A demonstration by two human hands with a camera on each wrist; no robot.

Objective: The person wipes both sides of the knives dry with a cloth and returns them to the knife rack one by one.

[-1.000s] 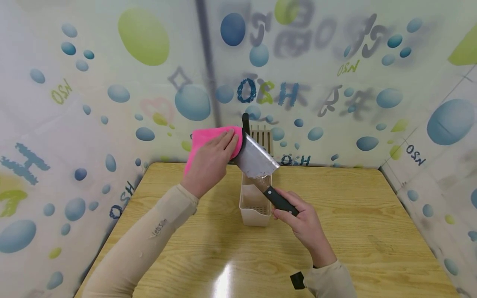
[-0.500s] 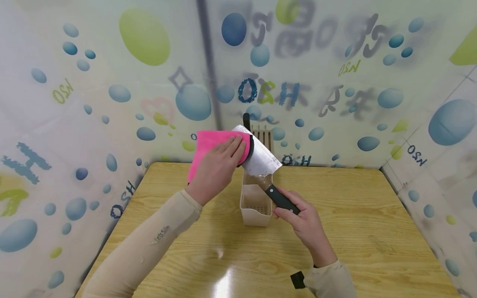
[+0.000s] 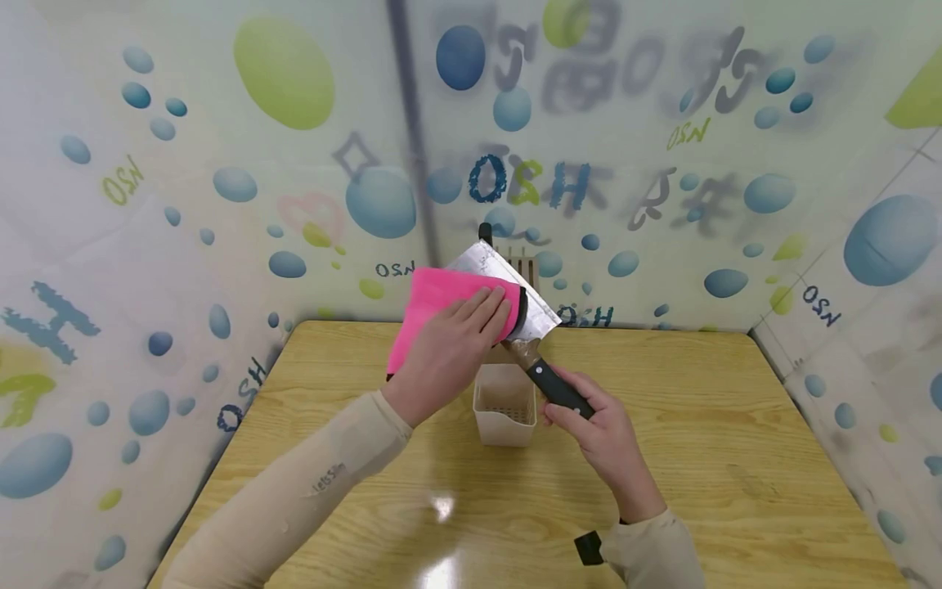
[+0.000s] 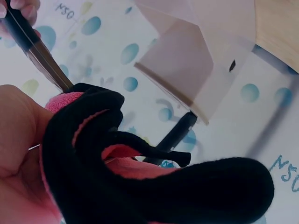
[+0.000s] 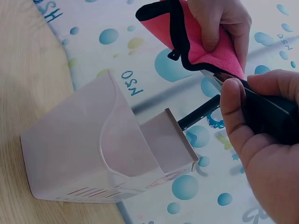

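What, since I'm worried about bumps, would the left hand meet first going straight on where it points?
The left hand would likely meet the blade first, bare just past the cloth; the holder shows beyond, depth unclear.

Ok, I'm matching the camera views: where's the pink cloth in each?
Head: the pink cloth sits near centre, under the left hand, partly covering the blade.
Left wrist: the cloth spans the lower left and bottom centre, mostly black edging.
Right wrist: the cloth is at top, just right of centre.
Shared landmark: the black handle by the pale holder.
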